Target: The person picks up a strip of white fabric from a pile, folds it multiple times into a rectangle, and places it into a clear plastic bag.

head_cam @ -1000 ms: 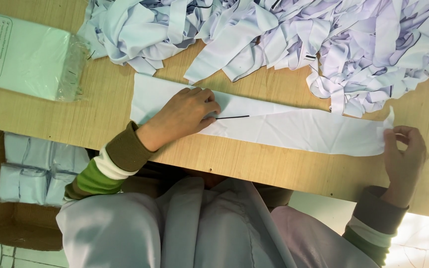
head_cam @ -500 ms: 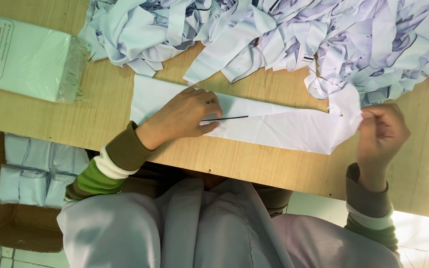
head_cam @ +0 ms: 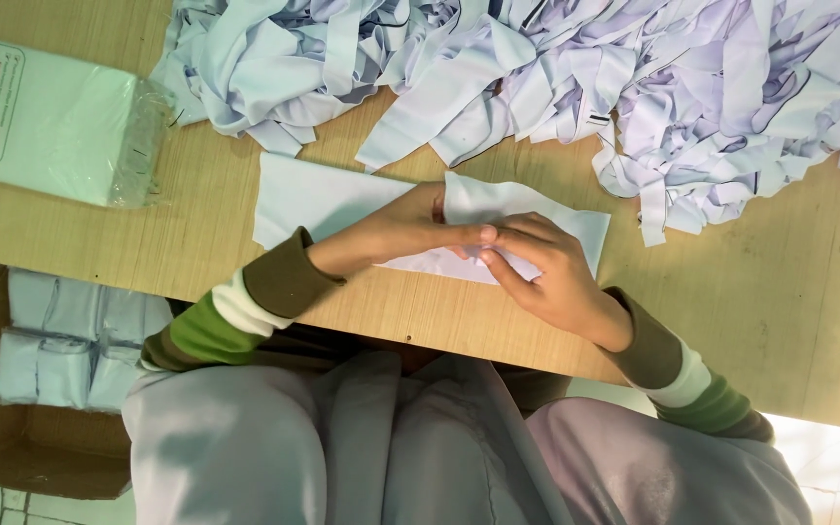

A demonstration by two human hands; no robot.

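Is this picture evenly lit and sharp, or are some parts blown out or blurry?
In the head view, the light is soft and even over the wooden table; the floor corner at lower right is washed out by glare. The left hand and right hand on the white fabric strip look slightly soft. The fabric pile shows gentle bluish shadows.

Brown cuffs, green-and-white striped sleeves — pale lilac garment

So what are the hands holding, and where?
Both hands, left and right, press the folded white cloth flat on the table, fingertips meeting at its middle fold.
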